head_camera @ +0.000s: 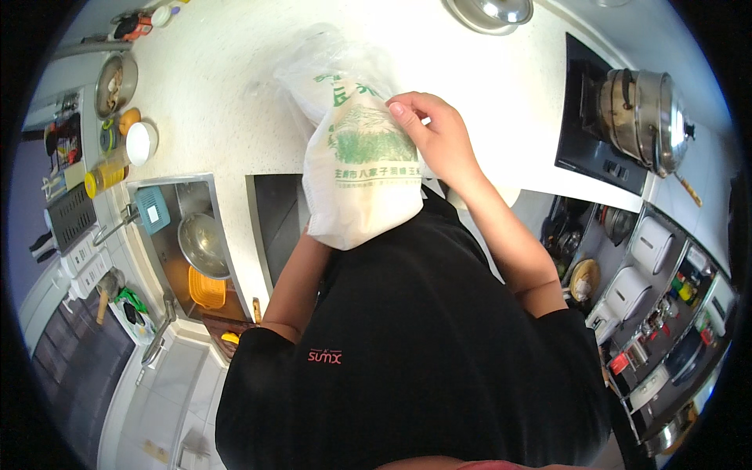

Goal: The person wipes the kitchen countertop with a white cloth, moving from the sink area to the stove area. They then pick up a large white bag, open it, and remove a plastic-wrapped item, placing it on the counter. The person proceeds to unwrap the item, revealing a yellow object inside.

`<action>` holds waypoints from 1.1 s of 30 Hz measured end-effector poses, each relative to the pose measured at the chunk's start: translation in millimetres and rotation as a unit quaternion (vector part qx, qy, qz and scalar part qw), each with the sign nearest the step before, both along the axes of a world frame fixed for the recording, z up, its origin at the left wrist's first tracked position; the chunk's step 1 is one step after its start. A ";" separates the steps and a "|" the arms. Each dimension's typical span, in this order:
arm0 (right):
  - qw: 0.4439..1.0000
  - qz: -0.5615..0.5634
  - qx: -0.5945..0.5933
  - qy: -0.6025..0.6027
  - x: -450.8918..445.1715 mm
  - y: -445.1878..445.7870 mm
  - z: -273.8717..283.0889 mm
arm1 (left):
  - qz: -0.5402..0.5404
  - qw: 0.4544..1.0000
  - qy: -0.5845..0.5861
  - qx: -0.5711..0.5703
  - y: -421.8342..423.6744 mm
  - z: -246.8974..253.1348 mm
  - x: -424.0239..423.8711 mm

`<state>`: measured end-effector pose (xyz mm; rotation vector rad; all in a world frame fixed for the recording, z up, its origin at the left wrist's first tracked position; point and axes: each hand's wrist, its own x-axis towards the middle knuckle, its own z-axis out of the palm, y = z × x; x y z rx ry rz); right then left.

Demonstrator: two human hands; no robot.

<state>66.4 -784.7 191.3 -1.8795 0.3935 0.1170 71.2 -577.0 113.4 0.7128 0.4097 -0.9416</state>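
A white woven sack (376, 205) with green print hangs upright in front of my chest, over the counter's near edge. Its lower part bulges and shows pale yellowish. The thumb and fingertips of my right hand (440, 132) pinch the sack's upper right edge. My left forearm (301, 279) runs up behind the lower left side of the sack, which hides my left hand. Thin clear plastic (314, 50) lies crumpled around the sack's top end, against the pale countertop (211, 70).
A steamer pot (640, 123) stands on the black gas stove (573, 129) at right. At left, the sink (176, 194) holds a metal basin (202, 244) and an orange basket (207, 286). A white bowl (141, 144) and yellow-lidded jar (106, 179) stand beyond it. A steel bowl (493, 13) sits far back.
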 end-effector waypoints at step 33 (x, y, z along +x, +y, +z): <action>0.961 -0.054 0.268 0.051 42.5 -71.7 -92.3 | 0.045 0.991 0.104 -0.072 -85.6 -45.5 5.4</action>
